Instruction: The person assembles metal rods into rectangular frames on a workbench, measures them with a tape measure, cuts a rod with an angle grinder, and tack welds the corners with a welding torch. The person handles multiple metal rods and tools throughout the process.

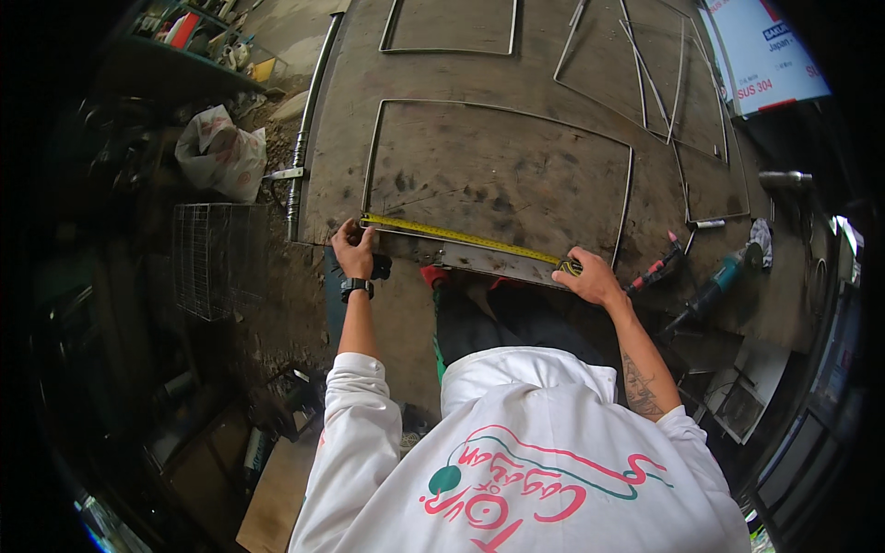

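Note:
A thin metal rod frame (505,111) lies flat at the near edge of the worktable. The yellow tape measure (466,238) is pulled out along the frame's near side, beside a flat metal strip (502,264) at the table edge. My right hand (592,278) is closed around the tape measure's case at the frame's near right corner. With fingers pinched at the near left corner, my left hand (353,249) holds the tape's end; the fingertips partly cover it. A dark watch (357,288) is on my left wrist.
More rod frames (449,52) lie farther back on the stained worktable (479,175), several overlapping at the right. A teal angle grinder (717,284) and a red-and-black tool (656,267) rest right of my right hand. A white plastic bag (221,152) and wire rack (207,258) stand left.

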